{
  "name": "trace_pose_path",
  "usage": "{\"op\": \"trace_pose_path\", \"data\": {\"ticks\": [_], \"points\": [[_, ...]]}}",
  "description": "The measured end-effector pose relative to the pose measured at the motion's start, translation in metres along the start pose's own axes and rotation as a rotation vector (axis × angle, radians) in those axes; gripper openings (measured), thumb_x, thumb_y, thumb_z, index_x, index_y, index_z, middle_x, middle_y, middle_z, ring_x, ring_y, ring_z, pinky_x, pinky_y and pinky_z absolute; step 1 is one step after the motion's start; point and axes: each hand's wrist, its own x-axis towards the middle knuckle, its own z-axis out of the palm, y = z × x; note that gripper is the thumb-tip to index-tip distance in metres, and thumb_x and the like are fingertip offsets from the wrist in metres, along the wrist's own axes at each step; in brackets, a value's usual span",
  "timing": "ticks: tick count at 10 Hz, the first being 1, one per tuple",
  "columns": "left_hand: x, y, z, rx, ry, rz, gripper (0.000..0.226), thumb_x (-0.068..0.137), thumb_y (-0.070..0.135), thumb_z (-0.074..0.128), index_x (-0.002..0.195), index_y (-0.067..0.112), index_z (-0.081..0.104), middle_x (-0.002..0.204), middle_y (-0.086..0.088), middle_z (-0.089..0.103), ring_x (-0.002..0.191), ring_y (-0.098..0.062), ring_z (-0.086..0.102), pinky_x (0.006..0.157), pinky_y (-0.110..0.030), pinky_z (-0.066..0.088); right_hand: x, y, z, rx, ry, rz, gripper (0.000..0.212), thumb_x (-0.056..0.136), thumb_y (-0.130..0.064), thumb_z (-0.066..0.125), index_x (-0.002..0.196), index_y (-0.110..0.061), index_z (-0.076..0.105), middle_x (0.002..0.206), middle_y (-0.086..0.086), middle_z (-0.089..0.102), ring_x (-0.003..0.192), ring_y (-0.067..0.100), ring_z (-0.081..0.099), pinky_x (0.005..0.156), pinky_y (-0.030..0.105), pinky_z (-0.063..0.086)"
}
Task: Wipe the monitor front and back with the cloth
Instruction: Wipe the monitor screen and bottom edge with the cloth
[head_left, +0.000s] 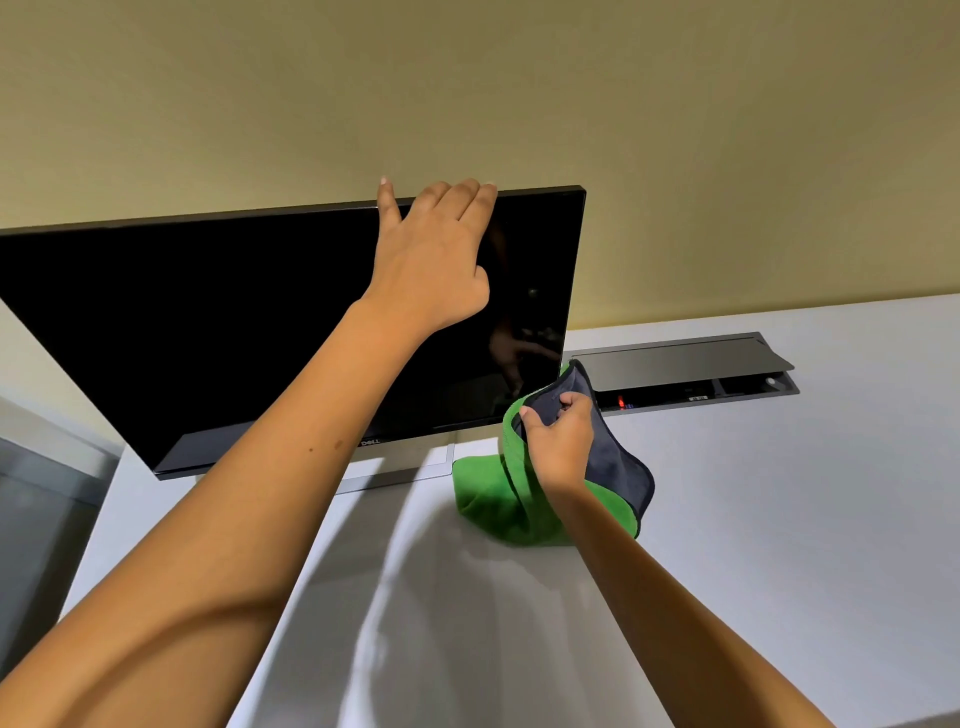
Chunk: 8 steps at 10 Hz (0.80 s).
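A black flat monitor (208, 322) stands on a silver base on the white desk (779, 519), its dark screen facing me. My left hand (436, 260) rests on the screen near its top right, with the fingers hooked over the top edge. My right hand (558, 447) pinches a green and dark grey cloth (488, 499) just below the monitor's lower right corner. Part of the cloth is lifted while its green fold lies on the desk. The monitor's back is hidden.
A grey cable hatch (685, 369) with its lid raised is set into the desk behind the cloth, to the right of the monitor. A beige wall (519, 93) stands close behind the monitor. The desk's left edge (98, 530) drops off beside a grey floor.
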Motion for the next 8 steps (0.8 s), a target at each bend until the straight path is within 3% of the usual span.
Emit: {"op": "trace_pose_path", "data": {"ticks": [1,3,5,8], "points": [[0.000,0.000,0.000,0.002,0.004,0.001,0.071,0.079,0.016,0.048,0.147,0.015,0.026,0.149,0.000,0.033,0.135,-0.022,0.030,0.108,-0.067,0.006,0.001,0.000,-0.005,0.043,-0.015,-0.007,0.048,0.079,-0.018,0.072,0.118,-0.006,0.047,0.102,0.003,0.052,0.091,0.015,0.049,0.081,0.025,0.041],[0.000,0.001,0.002,-0.003,0.013,0.003,0.071,0.078,0.016,0.048,0.146,0.015,0.028,0.148,-0.001,0.035,0.135,-0.023,0.031,0.108,-0.067,0.006,0.012,0.007,-0.012,0.000,-0.096,-0.051,0.044,0.076,-0.020,0.074,0.105,-0.014,0.041,0.088,0.002,0.054,0.079,0.017,0.052,0.072,0.030,0.047],[-0.001,0.003,0.001,-0.001,0.009,-0.002,0.071,0.078,0.017,0.048,0.146,0.015,0.027,0.148,-0.001,0.034,0.135,-0.022,0.030,0.108,-0.067,0.006,0.017,0.006,-0.017,-0.052,-0.115,-0.090,0.036,0.079,-0.013,0.069,0.102,-0.012,0.041,0.081,0.002,0.056,0.068,0.014,0.051,0.051,0.014,0.036],[-0.004,0.006,0.000,0.005,0.003,-0.005,0.071,0.078,0.016,0.047,0.146,0.015,0.027,0.148,-0.001,0.034,0.135,-0.022,0.031,0.108,-0.067,0.006,0.023,0.012,-0.021,-0.085,-0.067,-0.138,0.023,0.080,-0.005,0.061,0.095,-0.010,0.043,0.073,0.009,0.052,0.056,0.016,0.037,0.045,0.021,0.029]]}}
